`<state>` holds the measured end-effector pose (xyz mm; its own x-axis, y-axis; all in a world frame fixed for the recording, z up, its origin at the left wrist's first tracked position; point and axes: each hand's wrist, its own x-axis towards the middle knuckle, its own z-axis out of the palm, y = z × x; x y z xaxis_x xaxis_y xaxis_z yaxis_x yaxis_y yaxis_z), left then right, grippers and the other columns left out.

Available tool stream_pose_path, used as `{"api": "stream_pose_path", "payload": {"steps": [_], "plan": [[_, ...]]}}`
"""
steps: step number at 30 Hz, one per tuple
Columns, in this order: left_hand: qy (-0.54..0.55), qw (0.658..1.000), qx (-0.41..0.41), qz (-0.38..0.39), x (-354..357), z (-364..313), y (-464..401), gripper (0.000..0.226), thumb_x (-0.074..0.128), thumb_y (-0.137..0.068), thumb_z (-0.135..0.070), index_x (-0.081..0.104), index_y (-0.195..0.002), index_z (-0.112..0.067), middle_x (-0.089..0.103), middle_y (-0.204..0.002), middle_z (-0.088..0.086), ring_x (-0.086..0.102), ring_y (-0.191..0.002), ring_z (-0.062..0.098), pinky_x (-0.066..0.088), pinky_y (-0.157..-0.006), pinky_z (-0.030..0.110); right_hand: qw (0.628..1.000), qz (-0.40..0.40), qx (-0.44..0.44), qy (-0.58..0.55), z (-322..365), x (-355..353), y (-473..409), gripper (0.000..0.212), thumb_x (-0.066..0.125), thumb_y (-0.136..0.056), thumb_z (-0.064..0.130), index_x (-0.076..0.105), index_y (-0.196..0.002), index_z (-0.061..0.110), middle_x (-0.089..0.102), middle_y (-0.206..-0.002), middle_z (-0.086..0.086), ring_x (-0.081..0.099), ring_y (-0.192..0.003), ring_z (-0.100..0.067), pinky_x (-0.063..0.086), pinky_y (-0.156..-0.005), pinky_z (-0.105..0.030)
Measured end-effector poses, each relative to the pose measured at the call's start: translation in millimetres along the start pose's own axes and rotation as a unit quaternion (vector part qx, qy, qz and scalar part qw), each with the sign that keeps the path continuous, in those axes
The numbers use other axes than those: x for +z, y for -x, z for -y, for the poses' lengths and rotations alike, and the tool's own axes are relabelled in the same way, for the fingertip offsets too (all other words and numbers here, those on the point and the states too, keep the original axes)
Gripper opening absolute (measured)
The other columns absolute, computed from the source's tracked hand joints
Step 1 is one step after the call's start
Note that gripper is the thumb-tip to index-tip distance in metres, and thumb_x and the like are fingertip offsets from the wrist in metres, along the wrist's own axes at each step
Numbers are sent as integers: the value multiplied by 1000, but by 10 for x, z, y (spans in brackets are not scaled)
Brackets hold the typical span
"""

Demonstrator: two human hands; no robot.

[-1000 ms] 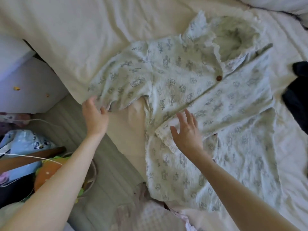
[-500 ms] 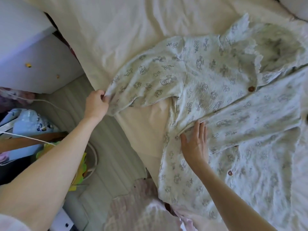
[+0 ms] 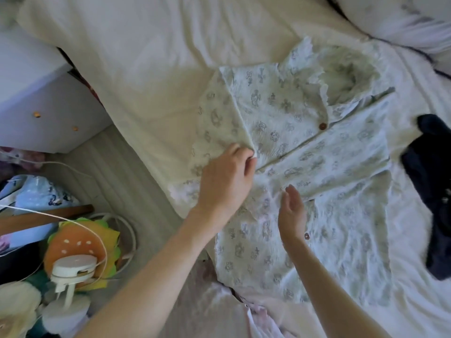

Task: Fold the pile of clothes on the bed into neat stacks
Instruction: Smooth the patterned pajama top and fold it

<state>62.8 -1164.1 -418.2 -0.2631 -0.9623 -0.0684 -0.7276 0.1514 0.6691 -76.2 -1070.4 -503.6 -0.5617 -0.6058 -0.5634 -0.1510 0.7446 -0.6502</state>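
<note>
A pale green printed pyjama shirt (image 3: 324, 167) with brown buttons lies spread on the bed, collar toward the top right. Its left sleeve (image 3: 219, 123) is folded inward over the body, showing its lighter inside. My left hand (image 3: 227, 176) pinches the sleeve's cuff at the middle of the shirt. My right hand (image 3: 291, 213) is held edge-on with straight fingers against the shirt front, just right of the left hand. A dark navy garment (image 3: 432, 191) lies at the right edge of the bed.
The bed is covered by a cream sheet (image 3: 146, 57), with a white pillow (image 3: 402, 18) at the top right. A pinkish cloth (image 3: 263, 320) lies at the near edge. On the floor to the left are a white cabinet (image 3: 48, 113), a burger-shaped cushion (image 3: 80, 242), cables and a small white fan (image 3: 70, 272).
My left hand has carried the sleeve from the bed's edge inward and folded it over the shirt body. My right hand has lifted from flat to edge-on.
</note>
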Motion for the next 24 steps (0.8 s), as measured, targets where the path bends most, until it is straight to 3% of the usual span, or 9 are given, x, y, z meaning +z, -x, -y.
{"api": "stream_pose_path", "payload": {"steps": [3,5,9,12,15,17,19,22,24], "plan": [[10,989,37,145,504,-420,-25,35,46,-98,-23,51,-128,-7,56,-117,7,55,-100,21,50,-83,36,998,-39,28,-38,-186,-336,59,43,37,-101,28,39,-143,17,41,-147,1,36,-135,-13,27,-99,-20],[-46,971,40,231,758,-437,20,49,45,-98,-27,34,-143,-11,42,-139,7,40,-127,23,39,-103,40,999,-11,-4,48,-372,-507,65,45,37,-101,28,34,-145,17,35,-150,-1,31,-138,-15,26,-106,-24],[-107,967,-42,226,945,7,293,50,48,-96,-29,36,-141,-12,37,-142,6,35,-132,23,34,-108,39,923,105,-92,358,-766,-682,-3,56,37,-101,29,16,-150,15,6,-159,-6,3,-146,-20,4,-118,-34],[-128,964,-74,221,1019,223,520,54,53,-93,-36,38,-139,-11,42,-136,9,39,-127,25,40,-101,35,910,138,-122,372,-859,-722,-47,57,36,-101,32,14,-151,17,-1,-159,-6,-4,-146,-21,4,-119,-37],[-75,955,-156,239,1225,100,671,58,57,-90,-40,40,-136,-8,45,-128,8,42,-120,24,43,-95,35,958,122,-93,243,-865,-772,-30,50,40,-100,25,28,-147,15,11,-158,-3,12,-145,-20,23,-116,-39],[-50,948,-225,219,1355,-38,714,42,56,-92,-33,48,-123,-6,51,-116,8,48,-111,25,45,-90,37,987,95,-36,126,-841,-827,-19,43,41,-100,21,39,-142,13,28,-153,-3,29,-140,-19,32,-108,-29],[-65,960,-215,170,1419,-200,741,22,53,-93,-22,55,-106,-5,56,-98,6,55,-93,26,47,-78,37,997,72,33,24,-835,-922,-13,35,43,-99,22,50,-133,13,51,-137,-7,49,-124,-19,40,-98,-27],[-22,987,-112,116,1506,-549,751,16,51,-95,-18,58,-103,-7,49,-87,-3,47,-70,11,37,-61,19,961,72,161,-212,-877,-1136,-36,26,43,-100,27,58,-115,12,67,-111,-8,66,-96,-15,50,-82,-27],[33,982,-27,184,1575,-808,733,25,48,-96,-19,58,-116,-6,49,-95,-4,44,-70,1,39,-65,11,907,92,223,-345,-960,-1264,-74,38,36,-101,38,54,-118,10,68,-107,-7,68,-94,-16,51,-82,-30]]}}
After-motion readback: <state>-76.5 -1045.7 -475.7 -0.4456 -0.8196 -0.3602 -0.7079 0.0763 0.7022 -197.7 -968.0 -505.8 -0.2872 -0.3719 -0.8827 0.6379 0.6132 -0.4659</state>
